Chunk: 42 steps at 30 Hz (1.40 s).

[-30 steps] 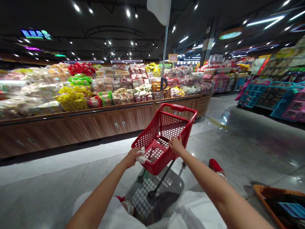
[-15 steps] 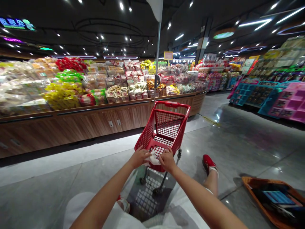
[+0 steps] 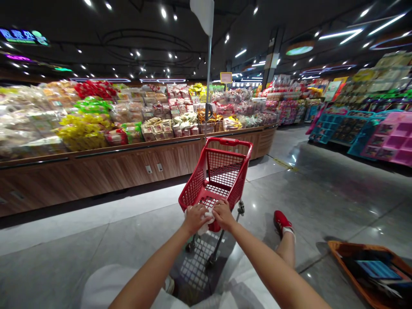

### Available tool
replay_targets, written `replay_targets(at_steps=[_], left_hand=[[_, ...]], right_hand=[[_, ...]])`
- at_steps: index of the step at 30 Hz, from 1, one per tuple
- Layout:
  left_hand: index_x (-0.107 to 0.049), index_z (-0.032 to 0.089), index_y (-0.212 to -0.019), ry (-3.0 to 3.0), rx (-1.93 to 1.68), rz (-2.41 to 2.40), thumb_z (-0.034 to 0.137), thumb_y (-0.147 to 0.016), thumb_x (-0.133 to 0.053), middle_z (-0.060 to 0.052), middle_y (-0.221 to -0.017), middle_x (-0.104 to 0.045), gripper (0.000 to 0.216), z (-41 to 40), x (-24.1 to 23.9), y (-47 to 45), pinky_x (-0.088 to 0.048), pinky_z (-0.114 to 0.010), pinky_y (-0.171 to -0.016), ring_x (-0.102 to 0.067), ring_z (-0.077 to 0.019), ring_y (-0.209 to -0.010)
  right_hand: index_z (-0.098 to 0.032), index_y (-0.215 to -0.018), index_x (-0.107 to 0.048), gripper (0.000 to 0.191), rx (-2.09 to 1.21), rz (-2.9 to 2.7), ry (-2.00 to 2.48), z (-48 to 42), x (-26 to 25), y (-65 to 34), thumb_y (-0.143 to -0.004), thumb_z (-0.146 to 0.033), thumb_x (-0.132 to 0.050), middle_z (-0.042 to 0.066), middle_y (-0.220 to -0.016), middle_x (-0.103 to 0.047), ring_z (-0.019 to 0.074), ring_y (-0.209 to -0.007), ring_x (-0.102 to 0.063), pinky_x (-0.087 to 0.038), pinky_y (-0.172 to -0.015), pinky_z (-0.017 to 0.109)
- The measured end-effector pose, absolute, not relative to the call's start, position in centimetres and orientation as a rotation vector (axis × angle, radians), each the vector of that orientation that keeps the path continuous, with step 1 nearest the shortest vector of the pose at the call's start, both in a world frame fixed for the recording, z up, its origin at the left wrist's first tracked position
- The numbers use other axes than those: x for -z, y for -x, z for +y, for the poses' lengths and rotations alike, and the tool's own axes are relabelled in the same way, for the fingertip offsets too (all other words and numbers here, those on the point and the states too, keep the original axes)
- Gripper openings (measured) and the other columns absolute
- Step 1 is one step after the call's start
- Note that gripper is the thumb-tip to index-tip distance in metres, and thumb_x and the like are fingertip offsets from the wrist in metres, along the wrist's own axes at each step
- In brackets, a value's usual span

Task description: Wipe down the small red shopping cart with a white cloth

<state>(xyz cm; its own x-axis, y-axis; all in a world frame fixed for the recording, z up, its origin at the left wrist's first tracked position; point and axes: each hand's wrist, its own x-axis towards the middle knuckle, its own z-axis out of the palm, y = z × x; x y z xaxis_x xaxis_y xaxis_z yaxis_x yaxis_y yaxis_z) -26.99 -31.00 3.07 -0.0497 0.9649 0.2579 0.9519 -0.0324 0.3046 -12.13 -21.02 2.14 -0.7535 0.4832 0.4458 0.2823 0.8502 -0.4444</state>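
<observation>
A small red plastic shopping cart [image 3: 225,167] stands in front of me, with a tall pole [image 3: 208,64] and a white flag [image 3: 203,15] rising at its left side. At the cart's near front edge, my left hand [image 3: 195,219] is closed on a crumpled white cloth [image 3: 208,213], perhaps a wipe. Beside it, my right hand [image 3: 222,214] has its fingers bent over the red rim, pinching the other end of the same cloth. Between the two hands only a small part of the cloth shows. The cart's basket holds nothing visible.
Behind the cart runs a long wooden display counter [image 3: 128,167] heaped with packaged snacks [image 3: 85,128]. An orange tray [image 3: 341,253] holding a tablet [image 3: 378,269] and dark items lies on the floor at right. My red shoe [image 3: 282,221] is beside the cart; pink and blue racks [image 3: 391,133] stand farther right.
My left hand has come closer to my right hand, and the cloth between them is more bunched up and covered. The cart appears slightly farther left in view.
</observation>
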Motion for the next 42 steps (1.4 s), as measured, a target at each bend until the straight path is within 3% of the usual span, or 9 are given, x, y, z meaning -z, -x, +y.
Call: replay_targets(at_steps=[5,9,12,16,21,23,27,35,42], left_hand=[[-0.061,0.022,-0.105,-2.271,-0.715,1.878,0.017,-0.077,-0.059,-0.005,-0.114,-0.059,0.029,-31.7,-4.4,31.5,-0.042,-0.034,-0.096,-0.052,-0.0191,-0.11],[-0.062,0.024,-0.102,-2.021,-0.936,2.437,0.003,-0.069,-0.055,-0.005,-0.116,-0.057,0.04,-32.6,-5.9,34.5,-0.044,-0.04,-0.097,-0.05,-0.0231,-0.113],[-0.06,0.025,-0.11,-1.783,-1.024,2.798,0.009,-0.075,-0.055,-0.008,-0.125,-0.052,0.04,-32.3,-5.9,34.1,-0.041,-0.046,-0.1,-0.045,-0.0277,-0.118],[-0.055,0.023,-0.123,-2.122,-0.621,2.365,0.031,-0.082,-0.058,-0.01,-0.131,-0.05,0.042,-31.3,-4.3,32.4,-0.037,-0.047,-0.104,-0.043,-0.0271,-0.123],[-0.033,0.032,-0.142,-2.23,-0.191,2.104,0.02,-0.075,-0.063,-0.012,-0.149,-0.033,0.074,-30.9,-4.7,33.6,-0.035,-0.049,-0.101,-0.036,-0.0304,-0.132],[-0.037,0.035,-0.139,-2.237,-0.101,2.053,0.02,-0.072,-0.067,-0.01,-0.143,-0.043,0.075,-30.5,-5.8,34.4,-0.034,-0.048,-0.101,-0.043,-0.0297,-0.128],[-0.055,0.027,-0.124,-2.279,-0.098,1.957,0.043,-0.061,-0.078,-0.008,-0.116,-0.064,0.07,-29.1,-6.8,34.0,-0.04,-0.036,-0.093,-0.058,-0.0265,-0.107],[-0.064,0.022,-0.1,-2.514,-0.152,2.036,0.052,-0.078,-0.062,-0.007,-0.096,-0.067,0.037,-27.6,-3.6,28.4,-0.043,-0.035,-0.083,-0.06,-0.0236,-0.094],[-0.064,0.02,-0.091,-2.556,-0.173,2.052,0.043,-0.078,-0.066,-0.006,-0.09,-0.065,0.026,-28.8,-4.1,35.8,-0.043,-0.032,-0.081,-0.059,-0.0196,-0.087]], right_hand=[[-0.019,-0.061,-0.058,0.031,-0.462,-2.476,0.54,-20.1,-2.2,11.6,-0.087,-0.022,-0.041,-0.002,-0.069,-0.062,0.0155,-0.085,-0.052,-0.02,-0.098,0.035],[-0.02,-0.056,-0.056,0.033,-0.43,-2.462,0.577,-19.2,-2.0,11.6,-0.086,-0.021,-0.043,-0.003,-0.063,-0.058,0.0149,-0.082,-0.05,-0.021,-0.098,0.034],[-0.02,-0.055,-0.056,0.033,-0.439,-2.452,0.583,-18.7,-1.9,11.7,-0.086,-0.021,-0.043,-0.003,-0.062,-0.057,0.015,-0.082,-0.05,-0.021,-0.098,0.035],[-0.02,-0.055,-0.055,0.033,-0.451,-2.441,0.584,-18.4,-1.9,11.8,-0.086,-0.021,-0.044,-0.002,-0.061,-0.058,0.0154,-0.081,-0.05,-0.022,-0.099,0.035],[-0.02,-0.055,-0.056,0.034,-0.43,-2.462,0.606,-18.3,-2.0,11.8,-0.087,-0.021,-0.044,-0.003,-0.063,-0.059,0.0153,-0.081,-0.05,-0.023,-0.098,0.036],[-0.02,-0.055,-0.056,0.035,-0.424,-2.471,0.609,-18.3,-2.0,11.8,-0.087,-0.021,-0.044,-0.003,-0.063,-0.059,0.0154,-0.082,-0.05,-0.023,-0.098,0.036],[-0.02,-0.054,-0.056,0.037,-0.403,-2.463,0.614,-18.6,-1.8,12.1,-0.088,-0.021,-0.044,-0.003,-0.06,-0.057,0.0154,-0.08,-0.05,-0.023,-0.099,0.037],[-0.02,-0.057,-0.059,0.036,-0.387,-2.468,0.639,-18.8,-1.8,12.1,-0.089,-0.022,-0.044,-0.002,-0.063,-0.06,0.0147,-0.079,-0.05,-0.024,-0.098,0.037],[-0.019,-0.054,-0.057,0.036,-0.327,-2.546,0.598,-17.8,-2.1,11.8,-0.088,-0.019,-0.044,-0.001,-0.064,-0.06,0.0142,-0.079,-0.051,-0.026,-0.094,0.035]])
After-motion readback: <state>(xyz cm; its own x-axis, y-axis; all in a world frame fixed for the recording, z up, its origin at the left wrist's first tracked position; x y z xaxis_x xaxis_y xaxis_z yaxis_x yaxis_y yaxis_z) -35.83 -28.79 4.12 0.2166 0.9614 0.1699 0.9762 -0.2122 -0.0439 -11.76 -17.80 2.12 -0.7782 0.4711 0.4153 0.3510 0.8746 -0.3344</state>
